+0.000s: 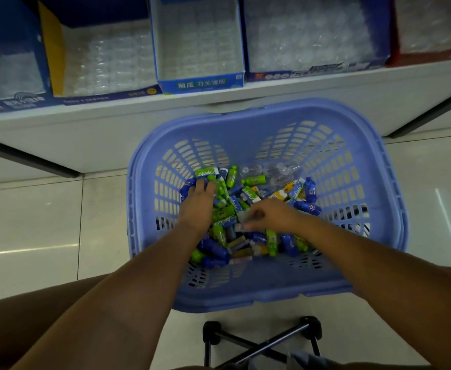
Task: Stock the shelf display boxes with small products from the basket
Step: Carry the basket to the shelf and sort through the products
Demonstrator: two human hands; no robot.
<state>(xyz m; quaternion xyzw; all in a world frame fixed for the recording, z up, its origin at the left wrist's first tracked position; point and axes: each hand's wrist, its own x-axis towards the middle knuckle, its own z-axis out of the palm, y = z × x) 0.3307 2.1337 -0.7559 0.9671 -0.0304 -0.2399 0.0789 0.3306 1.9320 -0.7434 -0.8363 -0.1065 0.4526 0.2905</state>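
Along the far side runs a white shelf (272, 102) with a row of open display boxes. At the far left stands a blue box (11, 102), then a yellow-sided box (52, 49), then a narrow blue box with a green-lettered front (201, 83), then a wide blue box (312, 72), and at the far right a red box (429, 56). All of them show clear plastic trays inside, with none of the coloured pieces in them. Just in front of the shelf a lavender-blue basket (245, 300) sits above the pale tiled floor (32, 222). The small products (256, 194) lie heaped in its bottom, mostly green and blue miniature bottles and little cartons, with some clear plastic shells (275, 172) at the far side of the heap. Both bare arms reach down into it. The left hand (196, 206) is at the left of the heap, its grip curled round a clutch of the products, blue ones poking out beside the fingers. The right hand (272, 216) is near the middle of the heap and blurred; its grip looks drawn together, pinching a pale piece (241, 227). Under the basket's near edge a black crossed metal frame (261, 343) shows.
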